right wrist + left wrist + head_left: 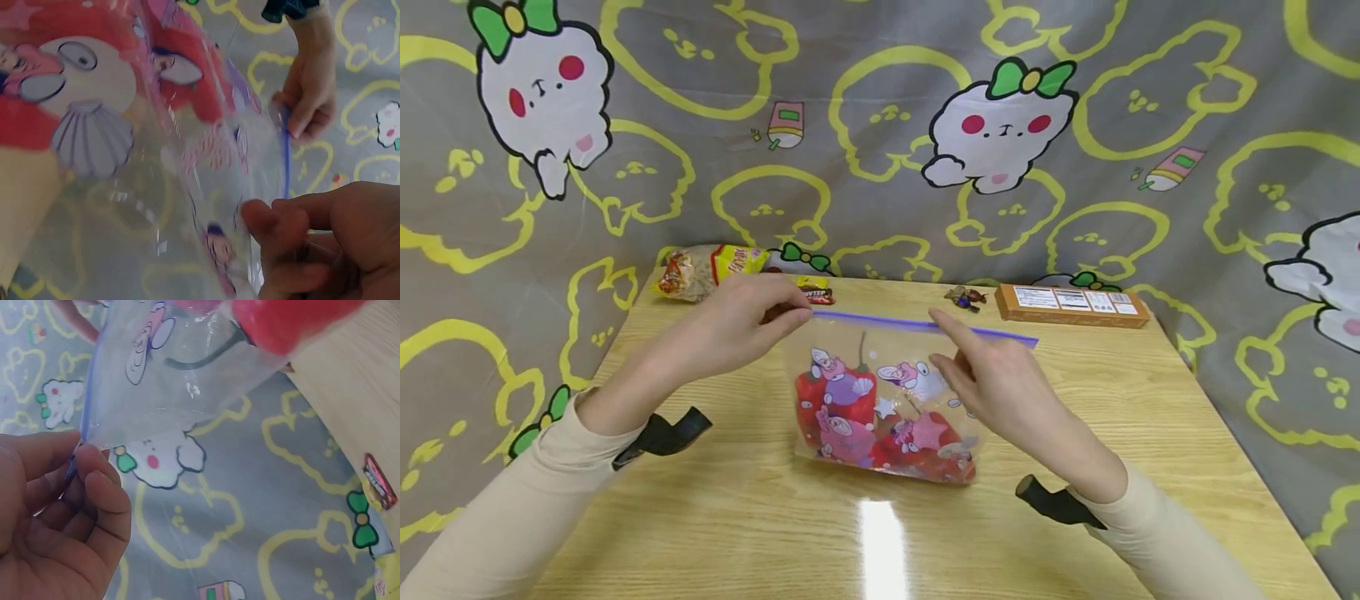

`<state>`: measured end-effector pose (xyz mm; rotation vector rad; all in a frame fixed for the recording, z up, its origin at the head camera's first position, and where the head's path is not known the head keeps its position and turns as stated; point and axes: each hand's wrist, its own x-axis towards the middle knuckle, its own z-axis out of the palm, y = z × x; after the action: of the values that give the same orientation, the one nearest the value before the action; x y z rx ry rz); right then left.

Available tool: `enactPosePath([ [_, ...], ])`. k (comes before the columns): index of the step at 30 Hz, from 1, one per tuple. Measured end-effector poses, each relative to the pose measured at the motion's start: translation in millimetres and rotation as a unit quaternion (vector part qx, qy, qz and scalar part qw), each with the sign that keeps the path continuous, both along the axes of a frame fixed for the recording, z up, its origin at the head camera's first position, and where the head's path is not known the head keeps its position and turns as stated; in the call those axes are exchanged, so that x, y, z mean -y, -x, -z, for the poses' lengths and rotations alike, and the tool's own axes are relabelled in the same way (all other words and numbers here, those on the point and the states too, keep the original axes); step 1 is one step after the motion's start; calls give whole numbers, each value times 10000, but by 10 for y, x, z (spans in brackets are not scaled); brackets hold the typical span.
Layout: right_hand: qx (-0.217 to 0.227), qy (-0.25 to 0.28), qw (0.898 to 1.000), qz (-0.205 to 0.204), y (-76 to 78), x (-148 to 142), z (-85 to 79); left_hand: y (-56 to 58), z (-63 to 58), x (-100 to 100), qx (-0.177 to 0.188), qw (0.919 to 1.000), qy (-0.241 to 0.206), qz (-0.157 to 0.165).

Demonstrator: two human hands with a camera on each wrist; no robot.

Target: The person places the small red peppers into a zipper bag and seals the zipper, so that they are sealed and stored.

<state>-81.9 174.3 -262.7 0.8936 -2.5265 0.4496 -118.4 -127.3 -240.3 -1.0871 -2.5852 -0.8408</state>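
A clear zip bag (887, 408) with a purple zip strip (880, 319) and pink sea-cartoon prints stands upright in the middle of the table. Inside it are red, rounded things (808, 404), one with a thin green stem, shaped like peppers. My left hand (737, 321) pinches the strip's left end between thumb and fingertips, as the left wrist view shows close up. Toward the strip's right part, my right hand (1000, 375) has the top edge of the bag between thumb and index finger. In the right wrist view, its other fingers (294, 278) are curled below the strip.
On the wooden table (715, 500), along the back edge, lie a yellow-and-red food packet (707, 271), a small dark-red wrapped bar (816, 296), a few small dark pieces (966, 297) and an orange box (1071, 306). A printed grey cloth (880, 150) hangs behind.
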Motion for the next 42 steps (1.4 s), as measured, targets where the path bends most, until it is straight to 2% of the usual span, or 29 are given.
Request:
enactPosePath([
  [2, 177, 42, 9997, -155, 5, 75, 28, -36, -6, -8, -39, 10000, -23, 87],
  [6, 438, 470, 9972, -373, 27, 142, 27, -90, -6, 15, 23, 9998, -42, 214],
  [8, 517, 797, 9940, -533, 34, 141, -6, -107, -5, 53, 415, 9982, -175, 395],
  [10, 542, 1104, 9898, -726, 38, 131, -61, -107, 0, 100, 1159, 9898, -464, 689],
  [11, 538, 1242, 9875, -811, 36, 123, -93, -98, 15, 123, 1593, 9810, -693, 869],
  [12, 489, 1357, 9855, -898, 32, 117, -128, -82, 44, 141, 2031, 9688, -969, 1037],
  [14, 400, 1593, 9808, -1052, 28, 100, -199, -24, 142, 136, 2838, 9380, -1536, 1264],
  [16, 373, 1852, 9749, -1174, 22, 93, -261, 39, 312, 79, 3440, 9077, -2061, 1239],
  [18, 494, 2149, 9666, -1309, 17, 103, -326, 104, 549, -20, 3960, 8745, -2595, 1053],
  [19, 604, 2318, 9611, -1377, 16, 113, -355, 129, 679, -79, 4245, 8539, -2868, 913],
  [20, 738, 2497, 9545, -1451, 16, 124, -383, 148, 812, -144, 4542, 8299, -3147, 770],
  [21, 888, 2693, 9463, -1551, 17, 138, -408, 164, 948, -209, 4808, 8038, -3431, 702],
  [22, 1024, 2866, 9382, -1650, 22, 151, -433, 169, 1067, -273, 5115, 7731, -3698, 625],
  [24, 1188, 3196, 9216, -1853, 30, 175, -476, 159, 1275, -402, 5681, 7034, -4229, 610],
  [26, 1316, 3543, 9022, -2076, 46, 183, -504, 130, 1426, -520, 6149, 6348, -4614, 778],
  [28, 1403, 3828, 8877, -2140, 68, 173, -515, 82, 1511, -610, 6504, 5766, -4849, 970],
  [29, 1461, 3998, 8792, -2141, 80, 160, -509, 64, 1551, -638, 6615, 5539, -4931, 1118],
  [31, 1562, 4258, 8690, -1977, 105, 115, -487, 36, 1596, -662, 6754, 5197, -5057, 1342],
  [32, 1611, 4370, 8661, -1815, 118, 79, -469, 29, 1611, -652, 6780, 5114, -5101, 1363],
  [34, 1703, 4567, 8613, -1432, 142, -17, -410, 40, 1638, -597, 6741, 5055, -5198, 1414],
  [35, 1772, 4605, 8609, -1237, 159, -80, -366, 51, 1648, -553, 6707, 5090, -5219, 1367],
  [36, 1849, 4554, 8655, -969, 176, -148, -314, 68, 1657, -503, 6660, 5133, -5255, 1299],
  [37, 1944, 4464, 8708, -678, 200, -216, -248, 88, 1665, -444, 6588, 5241, -5268, 1179],
  [39, 2194, 4098, 8853, -127, 265, -350, -76, 135, 1686, -321, 6439, 5557, -5178, 921],
  [40, 2369, 3859, 8915, 149, 306, -409, 25, 159, 1696, -260, 6377, 5734, -5088, 752],
  [42, 2748, 3359, 8991, 581, 400, -503, 248, 198, 1708, -147, 6223, 6141, -4846, 286],
])
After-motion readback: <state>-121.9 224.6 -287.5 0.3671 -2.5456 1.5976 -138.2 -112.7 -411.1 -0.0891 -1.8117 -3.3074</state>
